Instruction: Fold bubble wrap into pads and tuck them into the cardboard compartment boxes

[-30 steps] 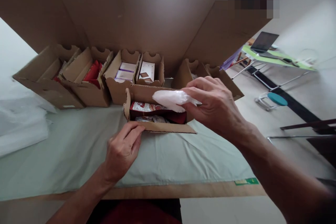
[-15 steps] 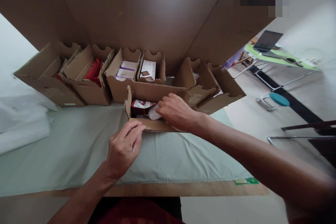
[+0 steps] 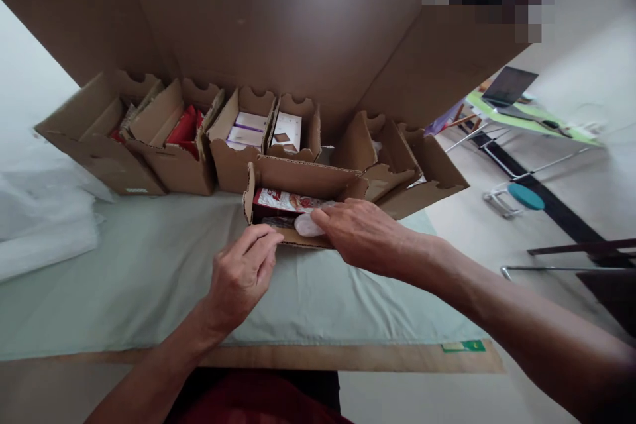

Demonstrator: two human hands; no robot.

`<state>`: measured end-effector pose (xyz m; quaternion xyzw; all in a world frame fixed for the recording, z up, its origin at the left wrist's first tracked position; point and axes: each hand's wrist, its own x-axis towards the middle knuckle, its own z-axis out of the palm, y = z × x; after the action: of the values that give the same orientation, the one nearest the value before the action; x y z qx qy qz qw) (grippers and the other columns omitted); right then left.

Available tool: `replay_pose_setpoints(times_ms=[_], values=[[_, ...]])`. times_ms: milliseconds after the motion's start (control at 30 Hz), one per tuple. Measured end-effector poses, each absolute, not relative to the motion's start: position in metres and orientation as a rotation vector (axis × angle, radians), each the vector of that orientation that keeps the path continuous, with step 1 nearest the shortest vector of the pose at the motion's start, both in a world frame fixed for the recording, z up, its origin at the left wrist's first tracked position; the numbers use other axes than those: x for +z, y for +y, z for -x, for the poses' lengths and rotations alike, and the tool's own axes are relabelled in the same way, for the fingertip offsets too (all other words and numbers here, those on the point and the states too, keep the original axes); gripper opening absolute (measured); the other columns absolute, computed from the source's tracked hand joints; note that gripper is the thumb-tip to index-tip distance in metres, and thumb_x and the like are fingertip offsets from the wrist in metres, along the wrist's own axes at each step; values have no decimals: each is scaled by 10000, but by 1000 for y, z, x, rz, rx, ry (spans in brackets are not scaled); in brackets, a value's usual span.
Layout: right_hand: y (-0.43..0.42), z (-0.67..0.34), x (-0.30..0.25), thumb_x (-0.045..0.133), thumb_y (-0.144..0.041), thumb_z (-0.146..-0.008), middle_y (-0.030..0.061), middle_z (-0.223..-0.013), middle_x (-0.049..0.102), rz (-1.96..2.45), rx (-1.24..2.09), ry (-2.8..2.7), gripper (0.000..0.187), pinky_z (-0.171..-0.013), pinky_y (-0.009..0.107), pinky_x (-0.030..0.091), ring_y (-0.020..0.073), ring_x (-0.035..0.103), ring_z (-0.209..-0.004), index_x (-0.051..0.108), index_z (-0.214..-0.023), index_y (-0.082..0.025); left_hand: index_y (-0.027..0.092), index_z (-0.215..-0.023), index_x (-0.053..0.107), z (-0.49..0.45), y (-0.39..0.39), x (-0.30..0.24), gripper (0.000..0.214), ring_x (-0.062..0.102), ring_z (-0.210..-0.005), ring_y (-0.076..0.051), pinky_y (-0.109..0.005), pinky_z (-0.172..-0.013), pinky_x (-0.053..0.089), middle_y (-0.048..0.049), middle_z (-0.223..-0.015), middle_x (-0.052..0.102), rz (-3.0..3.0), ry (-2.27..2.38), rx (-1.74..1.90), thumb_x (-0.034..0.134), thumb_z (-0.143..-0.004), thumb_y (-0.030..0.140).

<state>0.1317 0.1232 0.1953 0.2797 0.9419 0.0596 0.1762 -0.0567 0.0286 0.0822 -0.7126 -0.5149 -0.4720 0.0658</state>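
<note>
A small cardboard box (image 3: 308,173) lies at the front with its open top toward me. Inside it are a red-and-white printed packet (image 3: 283,201) and a whitish wrapped item (image 3: 307,225), whose kind I cannot make out. My left hand (image 3: 246,265) is closed, its fingertips pinching the box's near edge at the left. Reaching into the right end of the box, my right hand (image 3: 365,232) has its fingers closed at the whitish item and covers the packet's right end. The right fingertips are partly hidden.
Behind stand several open cardboard bins, with red packets (image 3: 185,129), purple-and-white boxes (image 3: 246,136) and a white box (image 3: 288,131). A tall cardboard panel (image 3: 278,33) rises behind them. White wrapping (image 3: 44,225) lies left on the green cloth (image 3: 163,278). A laptop table (image 3: 536,122) and stool (image 3: 525,196) are right.
My right hand has moved right and toward me, with the whitish item shifting slightly the same way. More of the printed packet shows. My left hand stays at the box edge.
</note>
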Motion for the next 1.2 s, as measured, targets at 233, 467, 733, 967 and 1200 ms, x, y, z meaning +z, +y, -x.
replay_pose_setpoints(times_ms=[233,467,733,967,1200], values=[[128,-133,220,506,-59,-874,69,-770,723,-786,195,2623,240,-604,314,215,194,599,-642,635,-1042,-173,188,-1057,665,57,29,83,188,727,-848,-133,-227,-771,591,-42,-1025,737,2159,-1571,-1427,543,-961,81],[137,-101,226,507,-134,-940,75,-829,734,-788,12,2683,169,-584,297,224,177,604,-655,610,-1070,-166,193,-1079,670,57,28,82,196,721,-822,-129,-220,-744,580,-38,-1034,735,2170,-1596,-1453,543,-963,98],[153,-102,213,522,-117,-912,95,-858,741,-802,52,2541,214,-556,294,248,210,665,-713,638,-1088,-154,185,-1050,679,58,26,80,208,722,-843,-133,-218,-745,573,-47,-1042,735,2190,-1593,-1422,521,-961,84],[173,-150,238,542,-224,-911,38,-859,739,-789,-486,2518,163,-625,253,417,174,653,-738,679,-985,-175,197,-1041,677,58,28,80,202,716,-810,-120,-214,-722,577,-35,-1025,736,2192,-1597,-1452,513,-974,99],[205,-143,226,494,-131,-884,17,-888,765,-898,-896,2279,292,-678,267,488,184,691,-777,705,-1077,-192,208,-1050,686,56,27,78,216,725,-828,-125,-215,-724,591,-33,-1035,737,2170,-1610,-1458,510,-978,104]])
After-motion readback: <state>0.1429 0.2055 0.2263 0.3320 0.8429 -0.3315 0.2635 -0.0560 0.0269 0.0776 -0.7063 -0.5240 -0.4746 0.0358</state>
